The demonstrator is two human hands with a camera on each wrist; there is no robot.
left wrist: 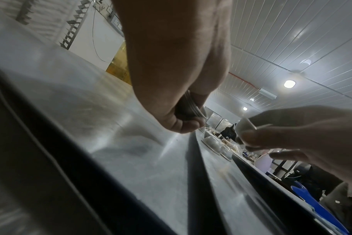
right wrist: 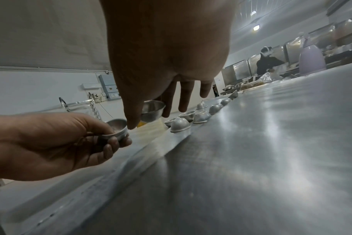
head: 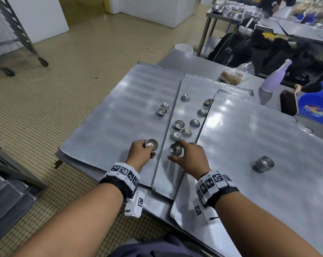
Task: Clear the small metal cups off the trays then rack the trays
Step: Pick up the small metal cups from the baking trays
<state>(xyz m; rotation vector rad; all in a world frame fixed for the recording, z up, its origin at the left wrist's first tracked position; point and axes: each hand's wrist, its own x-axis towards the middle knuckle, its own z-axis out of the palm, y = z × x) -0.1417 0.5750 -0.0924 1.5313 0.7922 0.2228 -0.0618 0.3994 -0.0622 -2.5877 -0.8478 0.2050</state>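
Note:
Three flat metal trays overlap on the steel table: a left tray (head: pixel 110 112), a middle tray (head: pixel 192 93) and a right tray (head: pixel 249 130). My left hand (head: pixel 147 150) grips a small stack of nested metal cups (head: pixel 151 144) just above the left tray's near right edge; the stack (left wrist: pixel 188 105) shows in its palm. My right hand (head: pixel 177 153) pinches a single upright cup (head: pixel 175 148) over the middle tray, thumb and fingers round its rim (right wrist: pixel 153 110). Several more cups (head: pixel 179 124), some upside down, lie on the middle tray. Two cups (head: pixel 162 110) sit on the left tray. A cup stack (head: pixel 264 163) stands on the right tray.
A wheeled tray rack (head: pixel 17 34) stands on the tiled floor at far left. Beyond the trays lie a bag of food (head: pixel 233 76), a purple bottle (head: pixel 274 78), a dark brush (head: pixel 288 102) and a blue dustpan (head: pixel 316 104). A person (head: pixel 246 43) sits behind the table.

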